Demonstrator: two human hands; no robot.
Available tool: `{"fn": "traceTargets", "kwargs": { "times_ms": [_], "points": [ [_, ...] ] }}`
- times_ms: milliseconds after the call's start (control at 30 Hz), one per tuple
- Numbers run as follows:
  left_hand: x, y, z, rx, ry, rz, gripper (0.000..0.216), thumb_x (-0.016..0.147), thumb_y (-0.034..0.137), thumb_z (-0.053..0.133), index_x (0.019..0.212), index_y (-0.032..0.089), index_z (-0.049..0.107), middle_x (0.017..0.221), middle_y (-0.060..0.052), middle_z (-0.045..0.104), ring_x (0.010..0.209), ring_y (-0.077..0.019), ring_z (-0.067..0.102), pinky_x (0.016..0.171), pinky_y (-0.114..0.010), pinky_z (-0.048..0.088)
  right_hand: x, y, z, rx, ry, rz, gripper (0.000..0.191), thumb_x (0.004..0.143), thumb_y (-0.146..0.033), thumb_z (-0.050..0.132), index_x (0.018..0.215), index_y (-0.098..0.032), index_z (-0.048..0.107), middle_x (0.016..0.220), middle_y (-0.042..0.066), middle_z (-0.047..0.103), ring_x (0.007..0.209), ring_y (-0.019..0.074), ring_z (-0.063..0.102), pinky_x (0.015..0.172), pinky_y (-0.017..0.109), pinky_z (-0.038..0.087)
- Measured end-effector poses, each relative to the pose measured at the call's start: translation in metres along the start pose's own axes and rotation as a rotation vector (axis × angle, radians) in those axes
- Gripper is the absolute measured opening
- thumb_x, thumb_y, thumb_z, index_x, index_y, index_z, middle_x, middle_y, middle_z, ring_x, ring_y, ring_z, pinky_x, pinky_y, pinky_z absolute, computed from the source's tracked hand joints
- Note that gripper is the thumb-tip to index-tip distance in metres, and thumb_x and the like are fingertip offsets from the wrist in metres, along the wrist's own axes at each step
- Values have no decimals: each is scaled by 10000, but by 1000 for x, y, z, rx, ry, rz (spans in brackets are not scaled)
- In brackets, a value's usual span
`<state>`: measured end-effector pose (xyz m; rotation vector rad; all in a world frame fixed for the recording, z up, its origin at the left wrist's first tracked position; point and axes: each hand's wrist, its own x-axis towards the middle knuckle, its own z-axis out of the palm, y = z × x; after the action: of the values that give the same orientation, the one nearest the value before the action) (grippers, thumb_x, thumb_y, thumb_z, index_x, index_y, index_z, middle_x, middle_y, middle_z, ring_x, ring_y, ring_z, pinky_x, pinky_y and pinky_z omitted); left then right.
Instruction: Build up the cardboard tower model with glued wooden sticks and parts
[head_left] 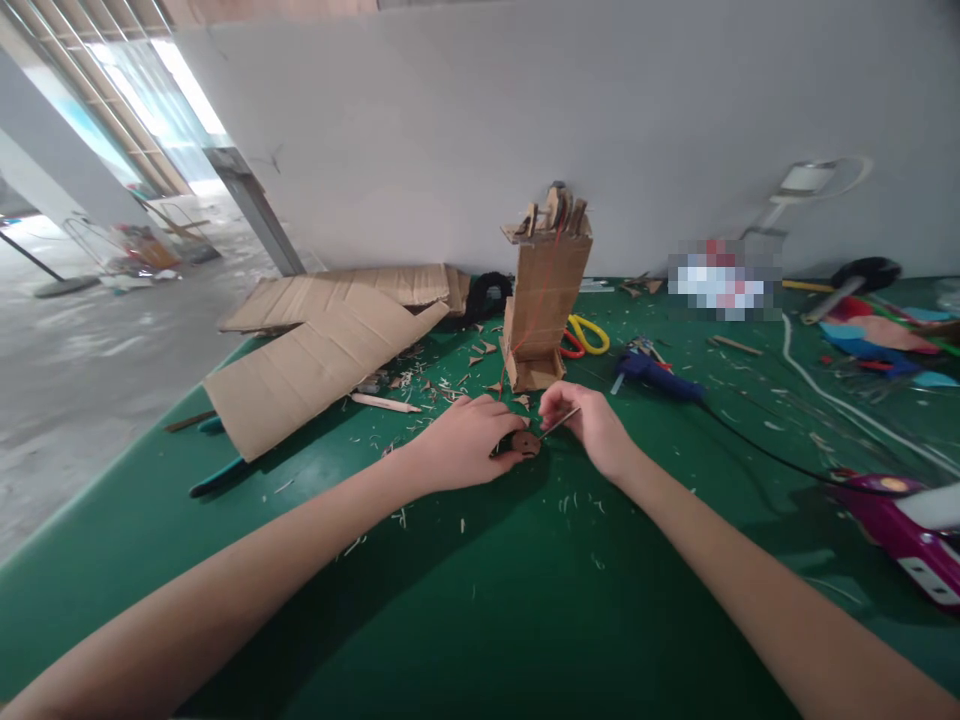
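Between the thumb and fingers of my left hand (476, 445) is a small round cardboard disc (526, 444), held low over the green table. My right hand (589, 425) pinches a thin stick (561, 421), whose lower end points at the disc's edge. Whether the stick touches the disc I cannot tell. Just beyond both hands stands an upright cardboard tower (551, 300) with a red string down its front and a wheel-like piece on top. Scissors with red and yellow handles (589, 335) lie behind it to the right.
Flat cardboard pieces (322, 370) lie at the left, over a teal-handled tool (217, 478). A pencil (386, 403) and scraps are scattered nearby. To the right are a blue glue gun (660, 376) with its black cord, a white cable (832, 400) and a magenta device (900, 530). A wall borders the back.
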<state>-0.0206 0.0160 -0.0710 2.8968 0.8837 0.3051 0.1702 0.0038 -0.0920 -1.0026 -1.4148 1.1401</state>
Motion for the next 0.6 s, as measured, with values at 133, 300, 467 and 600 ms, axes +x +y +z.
{"fn": "traceTargets", "kwargs": {
  "times_ms": [133, 300, 467, 600],
  "points": [
    [3, 6, 7, -86, 31, -168, 302, 821, 439, 549, 976, 190, 622, 846, -42, 640, 805, -204, 579, 686, -323, 433, -9, -20, -18, -428, -158, 9, 313, 915, -368, 327, 788, -204, 561, 557, -30, 464, 486, 111, 418, 474, 253, 318],
    [6, 4, 12, -286, 1, -312, 217, 822, 350, 542, 936, 184, 623, 757, -14, 637, 641, -144, 565, 540, -256, 386, -16, -42, -14, -818, -243, -97, 229, 878, -373, 471, 779, -218, 608, 589, -7, 558, 477, 108, 421, 462, 270, 272],
    [6, 0, 14, -223, 29, -313, 314, 818, 467, 523, 711, 174, 563, 657, -9, 579, 579, -136, 517, 483, -251, 315, -16, -44, -7, -990, -313, -177, 247, 907, -340, 433, 795, -235, 627, 712, 22, 636, 618, 159, 534, 553, 303, 335],
    [5, -3, 16, -251, 70, -386, 263, 784, 435, 587, 757, 179, 532, 663, -3, 577, 565, -140, 518, 479, -247, 327, -16, -41, -11, -1032, -326, -225, 253, 927, -323, 404, 856, -234, 630, 839, 30, 666, 709, 174, 584, 603, 314, 378]
  ]
}}
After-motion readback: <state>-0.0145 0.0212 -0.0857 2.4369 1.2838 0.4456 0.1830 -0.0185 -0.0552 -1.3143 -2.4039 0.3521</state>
